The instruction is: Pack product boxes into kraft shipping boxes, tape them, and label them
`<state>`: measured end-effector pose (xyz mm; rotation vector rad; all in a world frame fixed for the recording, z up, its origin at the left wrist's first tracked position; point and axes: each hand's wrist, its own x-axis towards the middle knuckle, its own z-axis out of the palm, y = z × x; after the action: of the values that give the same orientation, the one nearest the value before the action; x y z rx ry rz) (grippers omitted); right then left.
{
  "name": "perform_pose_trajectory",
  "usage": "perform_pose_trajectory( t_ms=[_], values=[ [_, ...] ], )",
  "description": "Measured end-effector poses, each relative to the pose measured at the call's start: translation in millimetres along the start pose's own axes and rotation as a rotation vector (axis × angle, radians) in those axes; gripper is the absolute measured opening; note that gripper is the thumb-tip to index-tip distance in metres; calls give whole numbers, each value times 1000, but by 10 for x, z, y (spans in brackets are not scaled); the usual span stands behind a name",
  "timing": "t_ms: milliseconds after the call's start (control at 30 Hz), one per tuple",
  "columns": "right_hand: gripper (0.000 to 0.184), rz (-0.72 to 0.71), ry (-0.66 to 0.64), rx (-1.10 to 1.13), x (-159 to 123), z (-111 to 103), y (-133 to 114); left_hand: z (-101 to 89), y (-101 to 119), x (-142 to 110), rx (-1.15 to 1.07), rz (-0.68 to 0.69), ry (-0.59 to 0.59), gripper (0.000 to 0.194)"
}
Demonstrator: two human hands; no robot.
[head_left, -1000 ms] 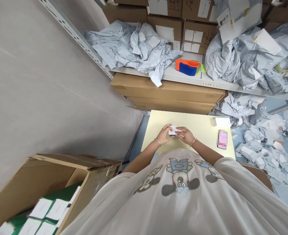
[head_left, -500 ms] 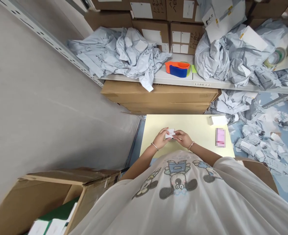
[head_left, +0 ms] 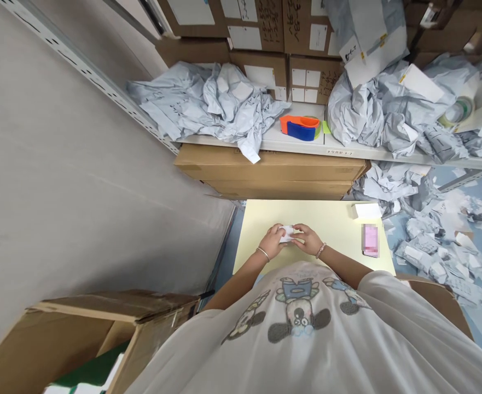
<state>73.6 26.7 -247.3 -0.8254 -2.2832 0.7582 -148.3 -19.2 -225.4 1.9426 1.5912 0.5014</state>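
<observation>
Pale yellow table here: nearer the surface's left edge than its right, left hand and right hand pinch a small white item between them. Looks mid-handling imo, not set down yet; can't tell what's finished.

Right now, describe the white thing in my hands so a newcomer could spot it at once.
Find the pale yellow table. Left of its middle, the left hand and right hand hold a small white thing between them. Unlike the white box near the table's far right corner, it is held.
</observation>
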Motion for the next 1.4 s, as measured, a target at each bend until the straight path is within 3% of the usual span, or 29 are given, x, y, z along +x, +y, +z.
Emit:
perform_pose_trajectory(
  t_ms=[100,267,367,433,533,667,767,867,967,1067,1233,1400],
  values=[
    [20,72,111,-107,472,-358,90,-147,-129,103,-25,-23,46,33],
    [17,148,348,-288,1630,-1411,263,-593,-439,413,-7,-100,133,35],
    [27,116,377,-328,2304,-1921,331,-780,-570,578,20,-149,94,35],
    [43,121,314,-384,2687,-2097,365,-840,-615,629,28,-172,78,36],
    [64,224,142,-501,3099,-2162,375,-878,-625,625,72,-191,69,38],
    [46,334,-3,-609,3280,-2142,245,-939,-557,584,182,-250,66,28],
    [36,311,-72,-694,3166,-2192,33,-1009,-487,576,241,-255,94,11],
    [35,320,-111,-746,2829,-2300,-217,-1063,-433,560,294,-183,164,21],
    [35,370,-25,-709,2238,-2378,-407,-1056,-387,523,324,-81,261,26],
    [33,494,86,-649,1458,-2313,-453,-961,-304,494,308,35,318,30],
    [27,798,111,-560,206,-1804,-227,-653,-1,498,272,202,253,31],
    [27,1108,-9,-486,-543,-1143,64,-300,367,444,226,257,124,29]
  ],
)
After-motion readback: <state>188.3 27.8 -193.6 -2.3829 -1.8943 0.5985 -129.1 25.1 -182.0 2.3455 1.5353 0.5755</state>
